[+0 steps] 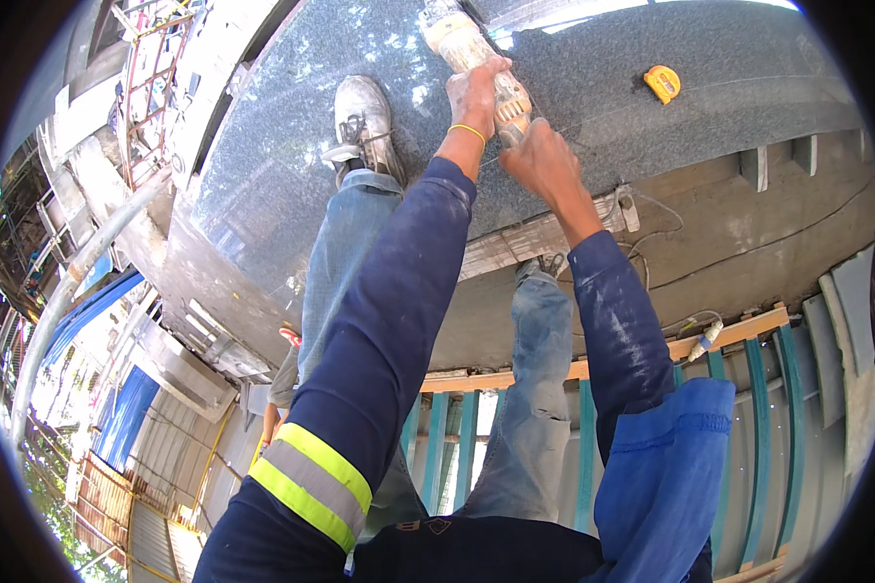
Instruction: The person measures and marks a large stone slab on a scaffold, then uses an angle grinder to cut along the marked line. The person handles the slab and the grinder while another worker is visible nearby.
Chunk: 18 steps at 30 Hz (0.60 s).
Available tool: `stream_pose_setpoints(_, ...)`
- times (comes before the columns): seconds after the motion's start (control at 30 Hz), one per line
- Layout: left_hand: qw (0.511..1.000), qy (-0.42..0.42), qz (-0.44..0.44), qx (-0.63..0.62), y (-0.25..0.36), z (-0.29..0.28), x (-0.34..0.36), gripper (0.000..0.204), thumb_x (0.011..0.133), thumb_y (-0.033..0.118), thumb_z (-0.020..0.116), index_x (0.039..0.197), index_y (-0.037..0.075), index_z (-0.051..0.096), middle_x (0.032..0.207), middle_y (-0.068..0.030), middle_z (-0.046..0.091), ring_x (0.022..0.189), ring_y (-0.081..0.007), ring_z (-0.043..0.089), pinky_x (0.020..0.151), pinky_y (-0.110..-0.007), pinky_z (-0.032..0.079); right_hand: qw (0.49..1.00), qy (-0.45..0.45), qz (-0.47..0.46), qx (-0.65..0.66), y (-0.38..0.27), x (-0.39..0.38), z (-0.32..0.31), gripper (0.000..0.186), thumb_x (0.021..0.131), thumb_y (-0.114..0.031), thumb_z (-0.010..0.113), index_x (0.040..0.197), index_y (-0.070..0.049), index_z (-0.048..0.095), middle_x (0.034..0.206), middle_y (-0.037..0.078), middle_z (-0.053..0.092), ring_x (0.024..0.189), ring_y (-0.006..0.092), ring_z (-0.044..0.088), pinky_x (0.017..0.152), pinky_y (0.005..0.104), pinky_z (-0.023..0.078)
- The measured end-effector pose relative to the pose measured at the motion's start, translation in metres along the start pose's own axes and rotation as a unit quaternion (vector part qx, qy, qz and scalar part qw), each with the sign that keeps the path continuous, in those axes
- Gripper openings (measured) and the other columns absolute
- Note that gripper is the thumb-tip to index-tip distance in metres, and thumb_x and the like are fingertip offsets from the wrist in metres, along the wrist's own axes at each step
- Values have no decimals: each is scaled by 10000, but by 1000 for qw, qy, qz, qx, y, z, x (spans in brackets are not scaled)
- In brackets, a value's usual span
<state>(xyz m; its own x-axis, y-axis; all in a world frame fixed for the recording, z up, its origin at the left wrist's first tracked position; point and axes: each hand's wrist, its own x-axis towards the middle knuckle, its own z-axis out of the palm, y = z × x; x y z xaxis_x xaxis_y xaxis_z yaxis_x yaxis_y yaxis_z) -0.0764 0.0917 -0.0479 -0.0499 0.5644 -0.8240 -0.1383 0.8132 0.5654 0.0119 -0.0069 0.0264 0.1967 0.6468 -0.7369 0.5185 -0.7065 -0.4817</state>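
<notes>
A dusty, cream-and-orange angle grinder (460, 44) points away from me over a dark speckled stone slab (593, 87). My left hand (474, 97) is closed around the middle of its body. Its rear end sits in the closed fingers of my right hand (544, 167). The far end of the grinder reaches the top of the picture, and its disc cannot be made out.
A yellow tape measure (662, 85) lies on the slab at the right. My left shoe (365, 121) stands on the stone, my right foot lower. A cable with a connector (707, 340) lies beside a wooden beam (603, 367). At the left edge are scaffolding pipes (87, 257) and another person's arm (270, 420).
</notes>
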Motion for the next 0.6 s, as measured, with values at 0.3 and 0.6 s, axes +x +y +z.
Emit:
stream_pose_setpoints(0.3, 1000, -24, -15, -1, 8, 3, 14, 262, 829, 171, 716, 1014, 10, 624, 818, -118, 643, 650, -260, 677, 584, -428, 600, 1000, 6, -12, 6, -4, 12, -3, 407, 777, -225, 729, 1016, 92, 639, 985, 342, 704, 962, 497, 698, 845, 535, 548)
stream_pose_setpoints(0.6, 999, -5, 5, 38, -5, 4, -11, 283, 815, 169, 734, 1020, 10, 623, 817, -97, 651, 646, -249, 680, 584, -419, 601, 1000, -7, 0, -4, 11, -4, 0, 415, 776, -218, 728, 1034, 90, 626, 984, 344, 702, 962, 488, 701, 846, 529, 550)
